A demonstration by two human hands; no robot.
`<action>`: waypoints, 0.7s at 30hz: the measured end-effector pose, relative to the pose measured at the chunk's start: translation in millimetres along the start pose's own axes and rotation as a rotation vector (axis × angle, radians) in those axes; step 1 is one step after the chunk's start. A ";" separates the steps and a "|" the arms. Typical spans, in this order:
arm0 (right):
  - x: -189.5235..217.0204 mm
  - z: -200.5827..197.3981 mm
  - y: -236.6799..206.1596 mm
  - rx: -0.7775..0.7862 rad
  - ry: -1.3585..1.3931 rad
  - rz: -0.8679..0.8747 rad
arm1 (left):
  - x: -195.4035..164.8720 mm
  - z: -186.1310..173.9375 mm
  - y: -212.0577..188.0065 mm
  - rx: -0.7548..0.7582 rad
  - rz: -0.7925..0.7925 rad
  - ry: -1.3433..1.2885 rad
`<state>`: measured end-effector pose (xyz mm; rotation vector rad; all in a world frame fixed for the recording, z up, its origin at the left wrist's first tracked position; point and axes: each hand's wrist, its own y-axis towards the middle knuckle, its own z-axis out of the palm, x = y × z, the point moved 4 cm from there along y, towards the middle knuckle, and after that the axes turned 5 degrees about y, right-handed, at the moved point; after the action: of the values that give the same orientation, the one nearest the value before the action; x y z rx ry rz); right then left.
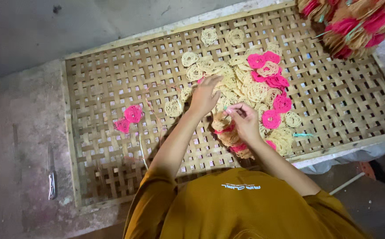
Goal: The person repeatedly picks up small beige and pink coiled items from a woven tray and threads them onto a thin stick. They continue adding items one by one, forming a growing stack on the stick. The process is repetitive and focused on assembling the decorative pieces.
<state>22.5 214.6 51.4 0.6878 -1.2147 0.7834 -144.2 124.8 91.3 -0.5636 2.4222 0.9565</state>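
Note:
A woven bamboo tray (pixel 113 88) holds a heap of round lacy crackers (pixel 250 88), cream and pink. My left hand (pixel 204 94) reaches into the heap's near edge, fingers spread over cream crackers. My right hand (pixel 244 118) pinches the top of a stacked bundle of crackers (pixel 228 135), cream with pink ones between, held just above the tray. Two pink crackers (pixel 129 118) lie apart at the tray's left. A thin strip (pixel 142 148) lies on the tray near my left forearm.
A knife (pixel 51 175) lies on the concrete slab left of the tray. Tied bundles of pink and cream crackers (pixel 354 24) sit at the top right corner. A green tie (pixel 302 134) lies by the heap's right side.

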 end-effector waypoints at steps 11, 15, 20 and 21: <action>11.9 0.9 7.2 -0.012 0.008 0.059 | 33.6 20.0 -15.1 0.163 -0.478 -0.030; 0.3 16.7 12.5 0.024 0.018 0.086 | 16.6 24.2 1.3 -0.006 -0.040 0.251; 1.4 10.8 10.1 0.006 -0.058 0.065 | 32.5 29.0 20.2 0.094 -0.120 0.427; 3.9 5.5 9.1 -0.023 -0.072 0.089 | 37.4 24.5 15.1 0.085 -0.262 0.260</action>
<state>12.7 215.9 56.8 0.6514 -1.3251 0.8230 -175.5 145.0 62.4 -0.9987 2.5146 0.7041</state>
